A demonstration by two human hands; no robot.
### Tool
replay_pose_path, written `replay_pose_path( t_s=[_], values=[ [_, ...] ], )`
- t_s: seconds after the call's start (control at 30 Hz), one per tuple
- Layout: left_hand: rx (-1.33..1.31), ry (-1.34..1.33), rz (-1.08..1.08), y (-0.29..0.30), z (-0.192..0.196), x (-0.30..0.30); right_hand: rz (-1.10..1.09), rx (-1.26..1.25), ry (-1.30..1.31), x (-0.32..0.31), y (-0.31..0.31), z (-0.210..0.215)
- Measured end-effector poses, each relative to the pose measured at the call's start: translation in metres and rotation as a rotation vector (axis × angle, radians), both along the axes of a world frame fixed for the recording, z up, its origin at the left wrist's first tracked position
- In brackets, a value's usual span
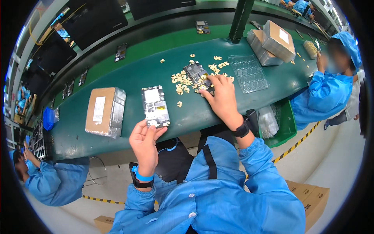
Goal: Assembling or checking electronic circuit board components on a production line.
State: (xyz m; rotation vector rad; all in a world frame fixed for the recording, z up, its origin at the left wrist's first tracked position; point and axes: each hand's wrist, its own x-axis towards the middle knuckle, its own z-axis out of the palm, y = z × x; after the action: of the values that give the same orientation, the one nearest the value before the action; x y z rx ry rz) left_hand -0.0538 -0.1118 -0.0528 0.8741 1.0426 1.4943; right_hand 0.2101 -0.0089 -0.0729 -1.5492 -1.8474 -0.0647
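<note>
My left hand (145,143) pinches the near end of a flat phone circuit board (155,104), which has a white square and a round white piece on it. To the right, my right hand (223,93) has its thumb and fingers around the near end of a second, darker circuit board (194,71). This board lies among several small cream-coloured curved pieces (180,82) scattered on the green table (148,72). The fingertips partly cover its near end.
A wrapped cardboard box (104,111) stands left of my left hand. A clear plastic tray (249,74) and stacked boxes (277,41) sit at the right. A green bin (288,128) is below the table edge. More boards lie on the conveyor (156,45). Co-workers (331,85) sit on both sides.
</note>
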Motion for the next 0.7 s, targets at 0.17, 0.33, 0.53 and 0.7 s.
replay_pose_path(
  t_s=[0.17,0.33,0.53,0.7],
  values=[
    [0.02,0.02,0.076,0.021,-0.008,-0.004,0.088,0.058,0.216,-0.004,0.015,0.003],
    [0.003,0.083,0.124,0.031,-0.021,-0.018,-0.236,0.129,0.014,0.06,-0.001,0.025],
    [0.024,0.095,0.124,0.035,-0.019,-0.017,-0.306,-0.039,-0.37,0.085,-0.018,-0.012],
    [-0.05,0.073,0.131,0.035,-0.022,-0.019,-0.166,0.256,-0.116,0.109,-0.047,0.033]
  ],
)
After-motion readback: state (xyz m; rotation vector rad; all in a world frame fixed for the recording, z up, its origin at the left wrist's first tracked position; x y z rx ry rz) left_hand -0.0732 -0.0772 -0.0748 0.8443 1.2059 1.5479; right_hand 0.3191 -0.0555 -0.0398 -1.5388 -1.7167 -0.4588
